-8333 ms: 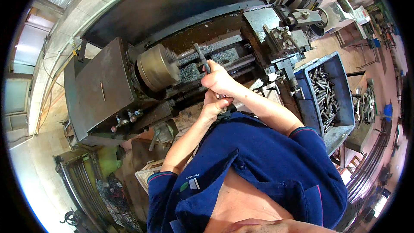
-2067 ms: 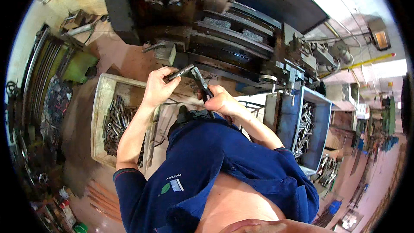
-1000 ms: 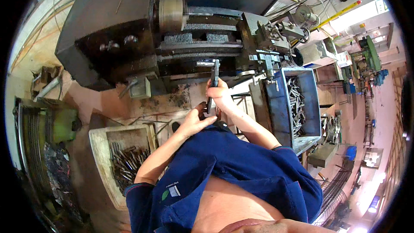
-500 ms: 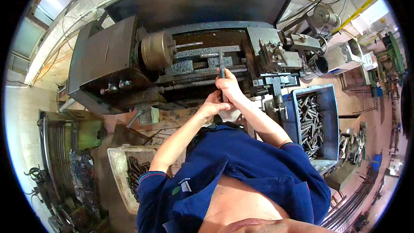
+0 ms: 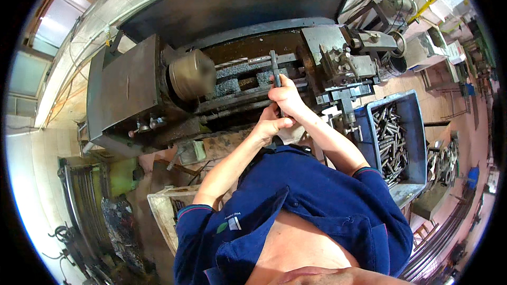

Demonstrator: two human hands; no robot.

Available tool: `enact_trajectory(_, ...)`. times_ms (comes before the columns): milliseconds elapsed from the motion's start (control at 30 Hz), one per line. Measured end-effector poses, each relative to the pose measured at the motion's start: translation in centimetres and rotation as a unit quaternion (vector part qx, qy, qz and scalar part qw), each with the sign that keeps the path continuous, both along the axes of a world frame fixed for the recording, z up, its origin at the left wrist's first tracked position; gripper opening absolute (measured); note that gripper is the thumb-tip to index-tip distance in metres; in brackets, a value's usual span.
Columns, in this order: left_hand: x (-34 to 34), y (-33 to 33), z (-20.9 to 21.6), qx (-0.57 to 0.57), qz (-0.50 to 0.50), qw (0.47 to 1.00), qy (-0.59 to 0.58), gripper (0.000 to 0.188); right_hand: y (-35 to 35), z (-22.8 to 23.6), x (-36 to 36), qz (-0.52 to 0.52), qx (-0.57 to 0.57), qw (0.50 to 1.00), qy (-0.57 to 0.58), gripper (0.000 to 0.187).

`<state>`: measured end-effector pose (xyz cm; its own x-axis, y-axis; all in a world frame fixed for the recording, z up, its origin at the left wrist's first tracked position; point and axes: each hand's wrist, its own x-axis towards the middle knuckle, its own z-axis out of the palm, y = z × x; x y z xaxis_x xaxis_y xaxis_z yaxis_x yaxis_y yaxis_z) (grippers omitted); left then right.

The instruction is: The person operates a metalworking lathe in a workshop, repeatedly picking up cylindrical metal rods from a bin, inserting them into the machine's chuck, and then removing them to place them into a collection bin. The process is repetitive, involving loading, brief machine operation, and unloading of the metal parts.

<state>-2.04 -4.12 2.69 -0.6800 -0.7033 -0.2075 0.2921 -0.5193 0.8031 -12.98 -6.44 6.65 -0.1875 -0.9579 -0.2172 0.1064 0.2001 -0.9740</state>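
So, both hands are up at the lathe (image 5: 158,100), close together over the bed. The right hand (image 5: 285,94) is wrapped around the lower part of a long dark measuring tool (image 5: 275,68), which sticks up from the fist and leans a bit, its top end over the grimy middle of the machine. The left hand (image 5: 270,124) sits just under the right one, fingers curled in and touching the tool's bottom end, though I can't tell how firmly it's gripping.

Just left of the tool is the big round chuck (image 5: 192,74), and on the right is the tool post (image 5: 343,63) with its bolts.

Containers: a blue plastic bin (image 5: 417,126) stands right of the person's right arm, loaded with a jumble of short grey metal rods (image 5: 391,137). Down by the left elbow there's a pale crate (image 5: 161,219), mostly hidden by the blue sleeve; a few dark metal pieces show in it, can't tell more.

The floor is reddish-brown and dirty. Far right there are more machines and racks, and left of the lathe a tiled wall with windows (image 5: 31,68) letting daylight in.
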Motion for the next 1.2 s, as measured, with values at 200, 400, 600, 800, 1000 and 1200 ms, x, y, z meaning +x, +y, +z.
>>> enact_trajectory(200,0.7,-0.5,-0.9,-0.003,-0.044,0.999,0.008,0.077,0.2,-2.1,0.2,-0.041,0.007,0.998,-0.052,0.032)
enact_trajectory(400,1.0,-1.0,-0.8,0.000,-0.045,0.998,0.037,0.080,-0.5,-1.8,0.4,-0.037,0.003,0.999,0.028,0.035)
enact_trajectory(600,2.5,-1.2,-0.6,-0.025,-0.005,0.999,0.025,0.082,-1.9,-0.8,2.3,0.024,0.040,0.993,0.104,0.037)
enact_trajectory(800,5.7,-1.2,-1.2,0.004,0.029,0.999,0.033,0.074,-2.6,-0.1,6.0,0.056,0.047,0.989,0.127,0.038)
enact_trajectory(1000,3.9,-0.7,-1.4,-0.016,0.044,0.998,0.033,0.072,-1.9,-0.5,4.3,0.011,0.037,0.996,0.085,0.037)
enact_trajectory(1200,6.0,-1.5,-2.1,-0.019,0.011,1.000,0.011,0.076,-2.8,-1.3,5.9,0.051,0.025,0.994,0.097,0.034)
